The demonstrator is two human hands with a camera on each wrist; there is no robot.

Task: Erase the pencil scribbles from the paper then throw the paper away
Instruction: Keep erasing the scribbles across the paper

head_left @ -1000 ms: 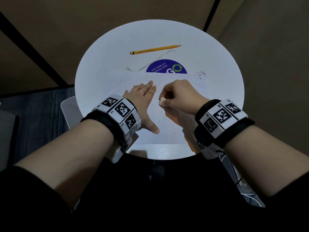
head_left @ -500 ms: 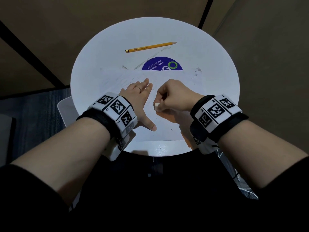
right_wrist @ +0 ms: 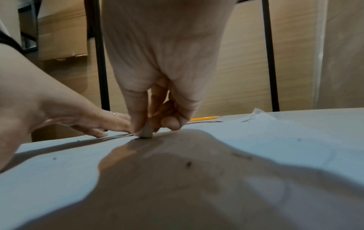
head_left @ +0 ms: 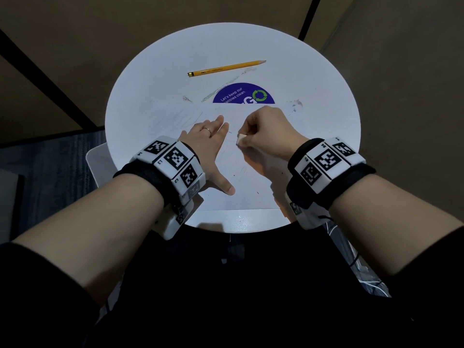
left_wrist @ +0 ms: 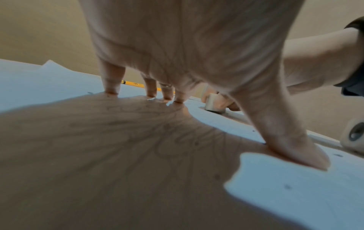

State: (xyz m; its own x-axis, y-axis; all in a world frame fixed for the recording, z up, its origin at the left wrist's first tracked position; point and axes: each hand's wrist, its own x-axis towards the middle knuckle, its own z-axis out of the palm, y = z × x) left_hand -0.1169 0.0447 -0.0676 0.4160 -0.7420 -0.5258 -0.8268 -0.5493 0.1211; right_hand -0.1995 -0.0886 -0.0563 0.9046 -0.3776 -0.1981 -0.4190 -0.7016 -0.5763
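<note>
Sticker beyond paper reads "Let's keep our pantries clean."

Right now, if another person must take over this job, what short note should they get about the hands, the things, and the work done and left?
Left hand: open, fingers straight, pressing the paper flat on the round table.
Right hand: pinches the small white eraser, its lower end on the paper, just right of the left fingers.
Pencil: lies on the table beyond the paper, untouched.
Done: erasing is under way; dark crumbs lie on the sheet.
Left: faint scribbles show under and around the left hand. Erase them, then throw the paper away. No bin is in view.
</note>
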